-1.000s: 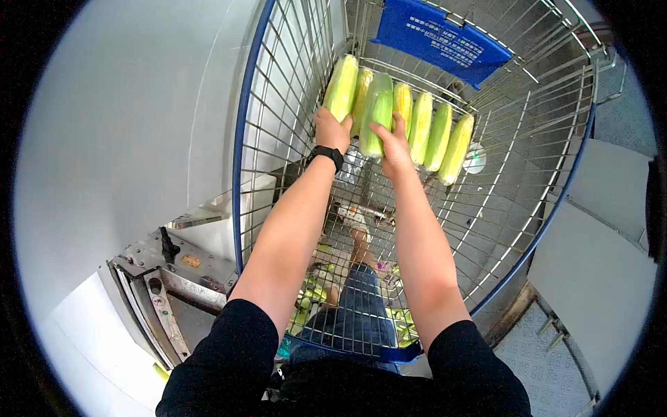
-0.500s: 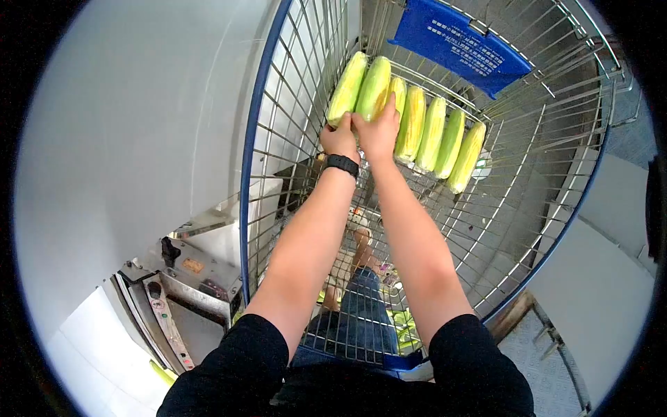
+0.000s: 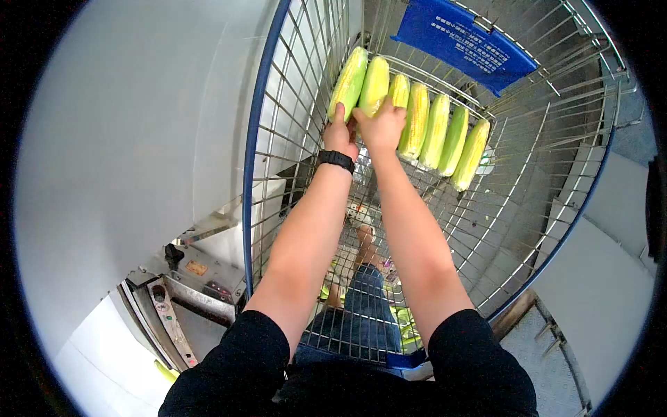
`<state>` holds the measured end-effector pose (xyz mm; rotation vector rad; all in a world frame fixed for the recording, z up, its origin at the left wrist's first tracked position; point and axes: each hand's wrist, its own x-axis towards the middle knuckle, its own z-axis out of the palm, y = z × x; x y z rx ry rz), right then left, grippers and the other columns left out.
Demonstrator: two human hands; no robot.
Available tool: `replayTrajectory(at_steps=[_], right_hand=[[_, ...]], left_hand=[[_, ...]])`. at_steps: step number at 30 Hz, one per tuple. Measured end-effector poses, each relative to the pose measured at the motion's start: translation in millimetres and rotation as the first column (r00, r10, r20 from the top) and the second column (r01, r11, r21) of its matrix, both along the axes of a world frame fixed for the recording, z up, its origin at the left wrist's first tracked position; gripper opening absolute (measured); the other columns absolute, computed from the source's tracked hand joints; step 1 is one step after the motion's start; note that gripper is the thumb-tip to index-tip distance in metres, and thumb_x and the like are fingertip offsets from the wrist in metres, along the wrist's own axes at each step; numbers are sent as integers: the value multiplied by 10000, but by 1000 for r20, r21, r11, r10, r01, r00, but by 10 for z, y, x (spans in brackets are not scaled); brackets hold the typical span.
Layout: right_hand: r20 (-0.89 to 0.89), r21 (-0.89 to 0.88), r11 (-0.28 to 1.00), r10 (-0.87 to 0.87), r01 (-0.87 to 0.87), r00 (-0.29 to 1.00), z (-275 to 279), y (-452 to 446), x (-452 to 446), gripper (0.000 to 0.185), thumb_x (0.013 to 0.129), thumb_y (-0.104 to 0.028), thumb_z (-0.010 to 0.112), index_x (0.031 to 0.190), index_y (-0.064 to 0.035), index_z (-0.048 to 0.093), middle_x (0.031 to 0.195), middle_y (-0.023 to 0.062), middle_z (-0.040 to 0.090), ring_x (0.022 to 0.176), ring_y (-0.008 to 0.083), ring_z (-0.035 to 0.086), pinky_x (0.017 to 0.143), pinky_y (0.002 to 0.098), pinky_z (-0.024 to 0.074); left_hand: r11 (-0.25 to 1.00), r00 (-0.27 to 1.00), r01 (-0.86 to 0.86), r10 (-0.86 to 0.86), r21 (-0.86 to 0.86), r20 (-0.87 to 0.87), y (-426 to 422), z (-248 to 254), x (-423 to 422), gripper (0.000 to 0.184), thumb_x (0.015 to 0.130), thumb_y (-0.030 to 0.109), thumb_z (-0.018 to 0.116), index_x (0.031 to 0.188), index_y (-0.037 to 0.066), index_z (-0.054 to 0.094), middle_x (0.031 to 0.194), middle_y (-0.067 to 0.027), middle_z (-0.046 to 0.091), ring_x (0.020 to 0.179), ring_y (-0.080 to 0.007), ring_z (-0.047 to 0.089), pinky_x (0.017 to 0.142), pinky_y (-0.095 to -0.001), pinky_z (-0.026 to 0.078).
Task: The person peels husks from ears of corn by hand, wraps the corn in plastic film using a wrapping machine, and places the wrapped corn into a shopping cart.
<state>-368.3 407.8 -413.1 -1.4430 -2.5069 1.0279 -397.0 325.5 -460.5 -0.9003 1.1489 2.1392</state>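
A row of several plastic-wrapped ears of corn (image 3: 436, 131) lies at the far end of the metal cart basket, side by side, some with green husk and yellow kernels showing. My left hand (image 3: 340, 134), below a black wristwatch, closes at the lower end of the leftmost ear (image 3: 347, 82); the thumb rests against it and the other fingers are partly hidden. My right hand (image 3: 382, 129) has its fingers curled over the lower part of the second ear (image 3: 375, 85), touching the third ear (image 3: 399, 90) with its knuckles.
The wire shopping cart (image 3: 542, 260) surrounds my arms, with a blue printed panel (image 3: 465, 43) at its far end. A white wall (image 3: 139, 139) stands on the left, above a metal appliance (image 3: 201, 281). Green husks show beneath the basket.
The two leftmost ears have turned and show more yellow kernels. My right fingers, stretched upward before, are now curled; my left thumb has moved onto the first ear.
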Motion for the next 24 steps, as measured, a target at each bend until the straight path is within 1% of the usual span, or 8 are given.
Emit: replayTrajectory(at_steps=[4, 7, 9, 10, 15, 21, 23, 24], right_hand=[[-257, -391, 920, -118, 8, 959, -392, 111, 126, 851, 758, -357, 752, 1469, -75, 379, 1163, 276, 550, 1076, 462, 565, 973, 462, 466], [-459, -382, 918, -87, -108, 884, -385, 14, 138, 861, 768, -323, 752, 1491, -98, 341, 1163, 310, 533, 1058, 475, 578, 946, 462, 486], [-312, -245, 966, -3, -78, 950, -184, -55, 58, 885, 788, -297, 747, 1516, -104, 283, 1171, 332, 515, 1061, 478, 574, 940, 459, 488], [-258, -212, 977, -28, -28, 966, -179, -125, 32, 887, 796, -303, 741, 1521, -103, 271, 1179, 337, 506, 1062, 483, 570, 940, 460, 487], [-278, -186, 981, -1, -53, 961, -309, -148, 129, 919, 830, -366, 722, 1544, -113, 202, 1243, 346, 479, 1092, 509, 551, 926, 479, 489], [-204, -164, 975, 116, -150, 972, -271, -35, 418, 1139, 694, -358, 856, 1511, 45, 172, 1317, 333, 500, 1146, 395, 597, 924, 440, 506], [-276, -278, 954, 31, -111, 961, -256, -59, 445, 1152, 647, -366, 879, 1507, 3, 207, 1248, 285, 529, 1127, 435, 570, 929, 467, 497], [-242, -262, 961, 28, -93, 970, -236, -80, 488, 1129, 645, -334, 887, 1501, 6, 233, 1242, 267, 538, 1081, 404, 596, 912, 446, 503]], left_hand=[[999, 999, 48, -48, 3, 20, -23, 49, -74, 409, 968, 367, 622, 1303, 140, 559, 1192, -33, 633, 1031, -191, 598, 839, -338, 477], [1000, 999, 12, -11, -14, 48, -22, 48, -64, 414, 956, 307, 654, 1264, 47, 558, 1130, -65, 638, 906, -180, 622, 712, -306, 485], [996, 1000, -23, 22, 91, 18, 9, 1, -81, 407, 955, 277, 657, 1269, 40, 552, 1152, -80, 630, 930, -205, 631, 763, -327, 514], [1000, 994, 5, -8, -24, -107, 56, 102, -45, 460, 962, 324, 642, 1301, 36, 524, 1213, -114, 610, 1037, -254, 622, 868, -381, 526], [977, 989, 67, -92, -204, -113, 57, 167, -80, 431, 962, 315, 644, 1252, 11, 549, 1122, -98, 633, 923, -217, 638, 741, -340, 542], [972, 981, 82, -118, -220, -154, -8, 102, 52, 535, 918, 299, 699, 1275, -23, 465, 1080, -94, 629, 859, -182, 613, 646, -308, 500], [951, 983, 179, -181, -251, 15, -91, 234, 122, 618, 892, 321, 727, 1290, -20, 400, 1114, -106, 603, 845, -177, 605, 627, -300, 491], [917, 997, 74, -77, -393, 8, -5, 289, 177, 388, 934, 356, 676, 1042, 14, 529, 790, -18, 549, 605, -129, 534, 508, -266, 446]])
